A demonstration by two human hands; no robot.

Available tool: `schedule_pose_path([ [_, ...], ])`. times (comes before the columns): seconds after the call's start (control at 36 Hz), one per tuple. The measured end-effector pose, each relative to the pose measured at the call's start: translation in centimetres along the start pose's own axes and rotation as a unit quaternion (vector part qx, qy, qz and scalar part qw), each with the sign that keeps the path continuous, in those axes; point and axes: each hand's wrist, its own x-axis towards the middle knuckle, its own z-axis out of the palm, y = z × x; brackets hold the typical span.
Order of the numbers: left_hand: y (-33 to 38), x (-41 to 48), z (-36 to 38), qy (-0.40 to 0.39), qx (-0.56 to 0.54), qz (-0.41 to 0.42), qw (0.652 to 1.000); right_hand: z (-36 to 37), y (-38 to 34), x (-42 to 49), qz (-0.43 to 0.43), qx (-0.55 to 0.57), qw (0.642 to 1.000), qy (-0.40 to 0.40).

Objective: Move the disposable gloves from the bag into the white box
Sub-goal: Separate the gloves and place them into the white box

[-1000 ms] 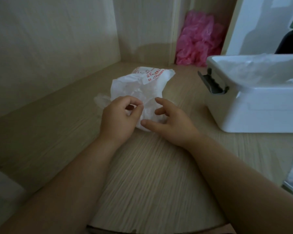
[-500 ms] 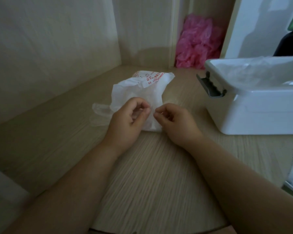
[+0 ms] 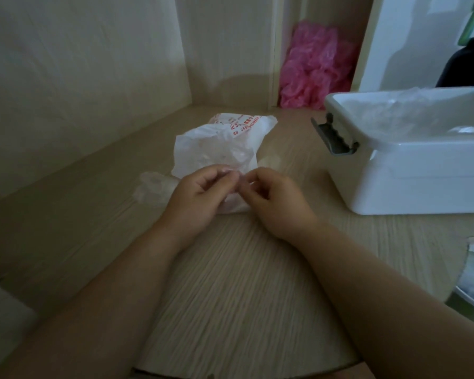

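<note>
Left hand [image 3: 196, 199] and right hand [image 3: 278, 203] fingers pinch the crumpled white plastic bag [image 3: 219, 149] at its near edge; the white rectangular plastic box [image 3: 422, 170] sits at two o'clock.

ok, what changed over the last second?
The right hand, fingers spread a second ago, moved left and curled to pinch the near edge of the bag, meeting the left hand, which kept its pinch. The bag, loose glove, white box and pink plastic stayed put.
</note>
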Motion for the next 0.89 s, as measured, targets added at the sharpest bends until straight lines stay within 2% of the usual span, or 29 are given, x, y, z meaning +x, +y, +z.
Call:
schedule_pose_path([
  [0.08,-0.1,0.0,0.2,-0.008,-0.015,-0.033,0.999,-0.3,0.1,0.2,0.017,0.011,0.999,0.041],
  [0.17,-0.4,0.0,0.3,-0.019,0.0,-0.062,0.998,-0.5,-0.1,0.6,0.085,0.079,0.988,0.103],
  [0.28,-0.3,-0.4,0.1,-0.041,0.129,-0.036,0.99,-1.2,-0.4,1.0,0.161,0.169,0.951,0.202],
  [0.33,0.0,-0.7,0.1,-0.03,0.18,-0.027,0.983,-1.7,-0.5,1.0,0.196,0.236,0.927,0.215],
  [0.39,0.3,-0.6,0.0,0.004,0.207,-0.03,0.978,-1.9,-1.0,1.0,0.235,0.348,0.888,0.189],
  [0.47,0.5,-0.5,0.1,0.077,0.213,-0.033,0.974,-2.0,-2.0,0.8,0.265,0.551,0.785,0.104],
  [0.53,0.8,-0.5,0.1,0.123,0.174,-0.026,0.977,-2.3,-2.3,0.6,0.257,0.598,0.758,0.04],
  [0.58,0.8,-0.2,0.1,0.142,0.059,-0.027,0.988,-2.5,-2.5,0.6,0.246,0.617,0.748,-0.006],
  [0.64,0.9,0.1,-0.2,0.113,-0.075,-0.042,0.99,-2.6,-2.7,0.5,0.244,0.614,0.749,-0.035],
  [0.72,0.6,0.3,-0.6,0.047,-0.164,-0.053,0.984,-2.4,-2.7,0.4,0.245,0.595,0.763,-0.061],
  [0.78,0.6,0.2,-0.4,0.051,-0.136,-0.054,0.988,-1.9,-2.6,0.5,0.26,0.563,0.783,-0.043],
  [0.89,0.4,0.3,-0.3,0.107,-0.092,-0.06,0.988,-1.1,-1.8,0.8,0.294,0.405,0.862,0.077],
])
